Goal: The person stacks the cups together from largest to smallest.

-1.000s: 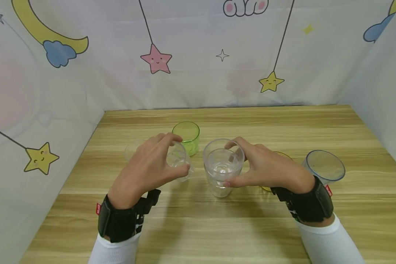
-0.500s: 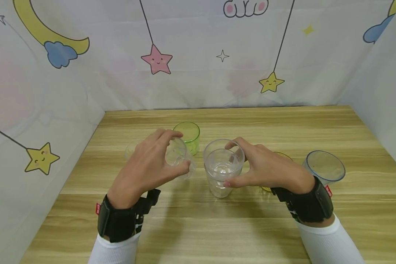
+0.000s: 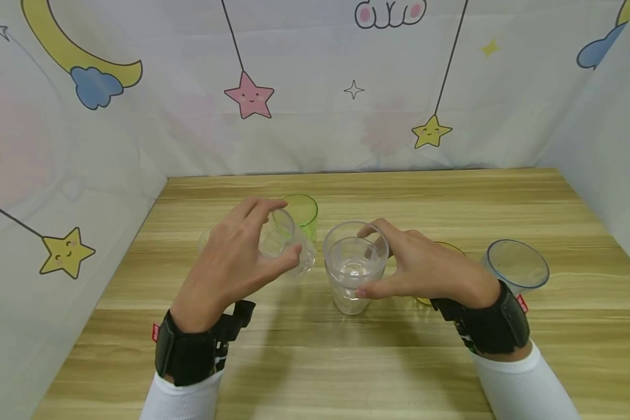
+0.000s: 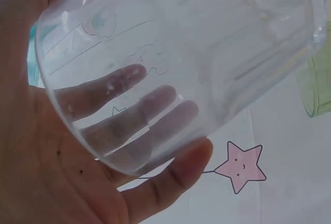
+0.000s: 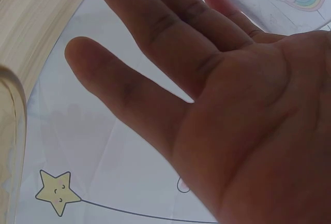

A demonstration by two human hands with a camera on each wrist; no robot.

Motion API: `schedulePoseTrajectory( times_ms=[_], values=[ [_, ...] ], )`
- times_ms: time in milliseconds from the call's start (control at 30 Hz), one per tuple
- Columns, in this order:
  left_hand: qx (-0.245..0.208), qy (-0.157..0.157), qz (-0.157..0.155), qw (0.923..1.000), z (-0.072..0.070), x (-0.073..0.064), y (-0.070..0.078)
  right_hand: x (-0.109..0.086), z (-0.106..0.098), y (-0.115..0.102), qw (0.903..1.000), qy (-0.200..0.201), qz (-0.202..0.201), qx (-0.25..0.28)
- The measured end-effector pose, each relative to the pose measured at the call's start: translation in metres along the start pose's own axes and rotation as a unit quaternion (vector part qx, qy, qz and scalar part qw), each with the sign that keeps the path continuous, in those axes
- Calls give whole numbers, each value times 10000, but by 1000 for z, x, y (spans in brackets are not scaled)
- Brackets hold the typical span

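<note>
Stretching over the table [image 3: 304, 373] from its near edge, two white sleeves [image 3: 186, 401] end in black wrist straps [image 3: 189, 353]. The right hand [image 3: 425, 268] holds an upright clear plastic cup [image 3: 341, 289] near the table's middle, thumb and fingertips curved round it; whether the ring inside is a second, nested cup I cannot tell. Only the right wrist view bares that palm, its lower fingers spread apart. The left hand [image 3: 231, 256] grips a tilted clear plastic cup [image 3: 303, 256] just left of the upright one; the left wrist view alone shows three fingers through its wall and another along its outside. Toward the table's right edge stands a blue-rimmed clear cup [image 3: 517, 267]; a yellow transparent cup [image 3: 453, 248] is mostly hidden behind the right hand. Farther back, a green transparent cup [image 3: 307, 211] is partly covered. Beyond the far edge hangs a white backdrop [image 3: 315, 137] printed with stars.
</note>
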State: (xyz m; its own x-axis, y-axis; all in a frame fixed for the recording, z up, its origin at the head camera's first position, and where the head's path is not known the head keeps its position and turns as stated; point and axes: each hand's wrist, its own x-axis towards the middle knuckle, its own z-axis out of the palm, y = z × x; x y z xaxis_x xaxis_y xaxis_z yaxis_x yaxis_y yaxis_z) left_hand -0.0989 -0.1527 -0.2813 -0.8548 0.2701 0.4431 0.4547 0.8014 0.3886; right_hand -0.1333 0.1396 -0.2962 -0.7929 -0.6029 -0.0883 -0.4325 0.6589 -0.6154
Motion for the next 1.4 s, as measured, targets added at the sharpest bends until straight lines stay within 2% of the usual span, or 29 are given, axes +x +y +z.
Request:
schedulePoseTrajectory(
  times_ms=[233, 567, 767, 1033, 1400],
  values=[
    [-79, 317, 159, 9993, 0, 1, 0, 0, 1, 1, 10000, 22, -56, 2],
    [-97, 671, 469, 9966, 0, 2, -1, 1, 2, 1, 9999, 44, 61, -80],
    [-159, 982, 691, 9926, -1, 3, -2, 1, 1, 1, 10000, 35, -2, -34],
    [-259, 1259, 825, 9883, -4, 3, -1, 0, 1, 0, 10000, 21, 12, -38],
    [-344, 1808, 1133, 9764, -7, 4, 3, 0, 1, 0, 9999, 24, 106, -107]
  ],
)
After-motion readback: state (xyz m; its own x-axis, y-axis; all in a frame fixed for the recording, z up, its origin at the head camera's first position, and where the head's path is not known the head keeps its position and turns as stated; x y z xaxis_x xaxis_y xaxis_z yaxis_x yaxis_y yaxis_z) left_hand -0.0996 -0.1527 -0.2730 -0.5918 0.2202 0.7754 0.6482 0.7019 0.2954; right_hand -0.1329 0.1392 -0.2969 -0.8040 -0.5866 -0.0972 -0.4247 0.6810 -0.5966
